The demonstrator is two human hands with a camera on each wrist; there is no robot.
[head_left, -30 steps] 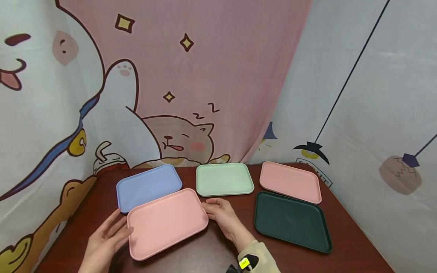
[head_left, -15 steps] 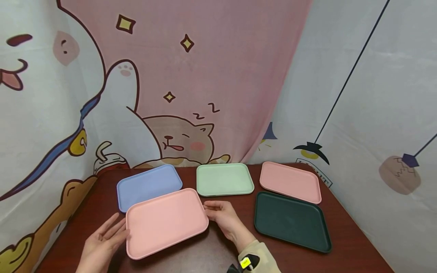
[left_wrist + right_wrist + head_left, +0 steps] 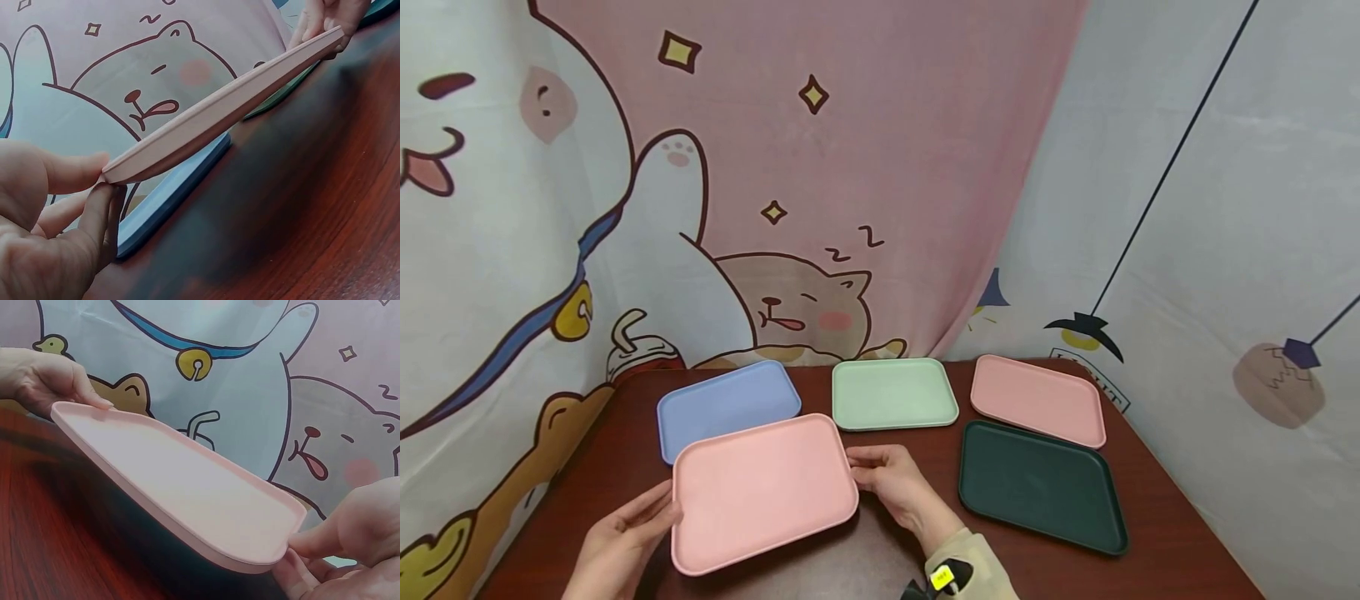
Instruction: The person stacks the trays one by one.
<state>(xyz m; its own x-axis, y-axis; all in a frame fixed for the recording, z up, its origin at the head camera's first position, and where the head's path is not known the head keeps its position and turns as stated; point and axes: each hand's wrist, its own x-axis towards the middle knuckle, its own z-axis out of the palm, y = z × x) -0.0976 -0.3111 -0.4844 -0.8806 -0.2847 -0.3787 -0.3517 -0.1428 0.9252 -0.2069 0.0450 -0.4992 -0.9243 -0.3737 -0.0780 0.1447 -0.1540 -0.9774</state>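
Note:
A pink rectangular tray is held in the air above the table, raised clear of its surface in both wrist views. My left hand pinches its left short edge, thumb on top and fingers beneath, as the left wrist view shows with the left hand. At the opposite short edge my right hand grips the rim between thumb and fingers; the right wrist view has this right hand at the tray's near corner. The tray's underside is hidden from the head view.
Behind the held tray lies a blue tray, partly covered by it. A light green tray sits at the back middle. To the right are a second pink tray and a dark green tray. A patterned curtain hangs behind the table.
My left hand has moved slightly left and now closes on the tray's edge, where its fingers were more spread. The tray's left end has shifted a little left.

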